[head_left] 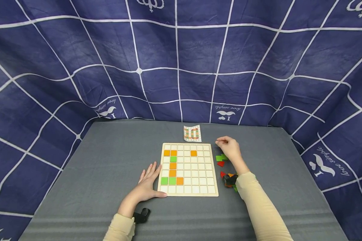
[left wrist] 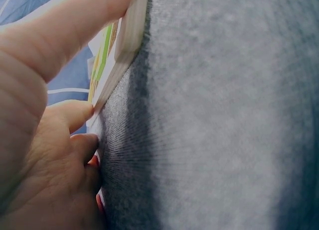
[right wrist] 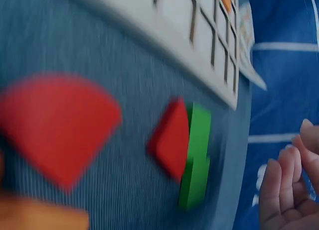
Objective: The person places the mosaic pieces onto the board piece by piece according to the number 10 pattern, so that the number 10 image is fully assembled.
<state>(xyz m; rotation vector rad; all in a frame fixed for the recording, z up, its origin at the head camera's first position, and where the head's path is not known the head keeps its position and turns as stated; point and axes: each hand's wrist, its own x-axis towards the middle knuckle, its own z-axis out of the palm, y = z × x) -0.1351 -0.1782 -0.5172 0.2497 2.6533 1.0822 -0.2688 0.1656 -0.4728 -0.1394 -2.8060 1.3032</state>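
Observation:
A square wooden grid board (head_left: 188,194) with orange and green squares in some cells lies on the grey table. My left hand (head_left: 147,184) has its fingers spread along the board's left edge, the thumb at the near left corner. Close up in the left wrist view, the thumb (left wrist: 65,28) lies against the board's side (left wrist: 128,41). My right hand (head_left: 230,147) hovers beyond the board's right edge, thumb and fingertips drawn together. Whether something small sits between those fingertips I cannot tell. Nearby are green pieces (right wrist: 195,155) and a red piece (right wrist: 172,140).
A small patterned card (head_left: 192,133) stands just behind the board. Under the right wrist lie more red, orange and green pieces, including a red fan-shaped one (right wrist: 62,125), partly hidden by the black wrist camera (head_left: 230,180). Blue curtain (head_left: 196,87) hangs behind the table.

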